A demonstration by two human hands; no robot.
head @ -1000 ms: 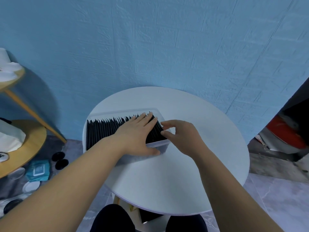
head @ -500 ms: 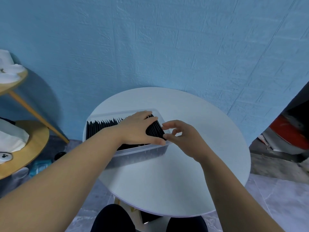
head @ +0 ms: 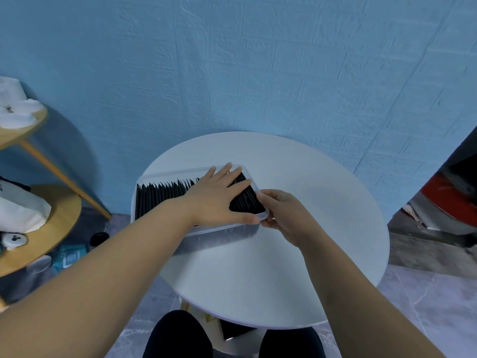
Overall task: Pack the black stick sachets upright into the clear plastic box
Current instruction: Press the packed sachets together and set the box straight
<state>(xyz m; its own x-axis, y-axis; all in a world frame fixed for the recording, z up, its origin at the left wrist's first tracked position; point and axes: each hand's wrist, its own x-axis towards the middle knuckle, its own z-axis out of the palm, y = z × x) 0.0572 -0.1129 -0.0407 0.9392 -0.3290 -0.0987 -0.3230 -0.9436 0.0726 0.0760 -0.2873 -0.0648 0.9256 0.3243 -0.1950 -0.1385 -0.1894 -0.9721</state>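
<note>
The wall (head: pixel 258 60) is light blue all over, embossed with a brick pattern. The table (head: pixel 296 241) is plain white, its near edge tinged lilac. The sachets (head: pixel 160 200) are black, and the box (head: pixel 219 229) is clear, slightly frosted. At left the shelf (head: pixel 54 228) is honey-yellow wood with a white bundle (head: pixel 23 210) on it. The floor (head: pixel 426 306) is grey, veined like marble, with a teal packet (head: pixel 68 255) at left. At far right is a red shape (head: pixel 446 200).

One head-worn wide-angle camera looks forward and down, close over the white table (head: pixel 322 215).
</note>
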